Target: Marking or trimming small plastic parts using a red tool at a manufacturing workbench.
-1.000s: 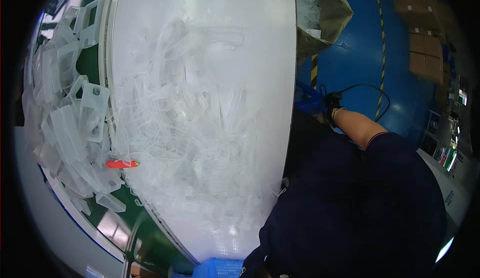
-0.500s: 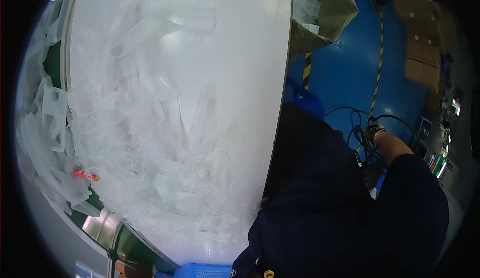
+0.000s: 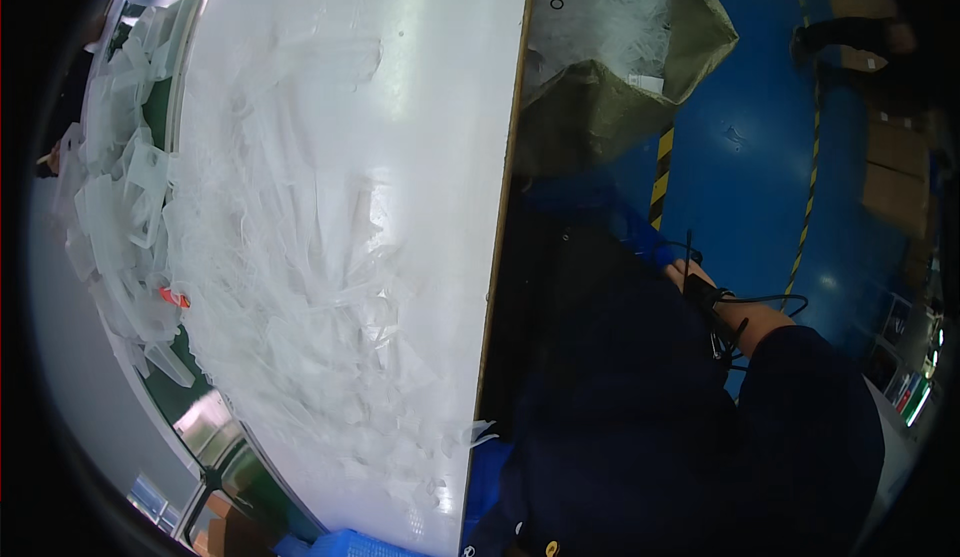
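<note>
My right hand is low at my right side, with a dark strapped device on the wrist and black cables looping from it. Its fingertips reach the edge of a blue plastic piece beside my dark clothing. Whether they grip it is hidden. My left hand is out of view. To my left, a pile of translucent plastic strips and film scraps spreads over a white table.
A large olive sack filled with clear plastic scraps stands beyond the table's right edge. More translucent pieces and a red-orange object lie along the left side. Cardboard boxes and another person's dark-clothed limb are at far right.
My right hand has moved left and slightly down, toward the blue plastic piece. The view has shifted, showing more of the sack and moving the table edge leftward.
</note>
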{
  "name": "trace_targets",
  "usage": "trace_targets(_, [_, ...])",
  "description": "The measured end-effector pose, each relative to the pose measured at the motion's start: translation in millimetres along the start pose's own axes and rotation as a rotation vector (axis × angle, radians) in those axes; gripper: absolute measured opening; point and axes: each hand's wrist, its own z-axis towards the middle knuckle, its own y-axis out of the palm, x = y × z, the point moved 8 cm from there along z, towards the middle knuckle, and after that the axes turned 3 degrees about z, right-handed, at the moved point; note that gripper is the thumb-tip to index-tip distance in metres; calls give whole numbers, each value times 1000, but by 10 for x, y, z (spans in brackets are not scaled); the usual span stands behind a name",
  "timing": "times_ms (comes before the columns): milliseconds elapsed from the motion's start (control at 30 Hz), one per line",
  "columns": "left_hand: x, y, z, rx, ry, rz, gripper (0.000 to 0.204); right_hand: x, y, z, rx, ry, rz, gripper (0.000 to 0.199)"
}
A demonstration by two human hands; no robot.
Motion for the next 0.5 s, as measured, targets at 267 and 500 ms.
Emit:
trace_targets(267, [112, 86, 84, 22, 17, -32, 26, 18, 229, -221, -190, 106, 71, 28])
trace_targets(500, [403, 83, -41, 59, 58, -113, 25, 181, -98, -785, -217, 230, 123, 28])
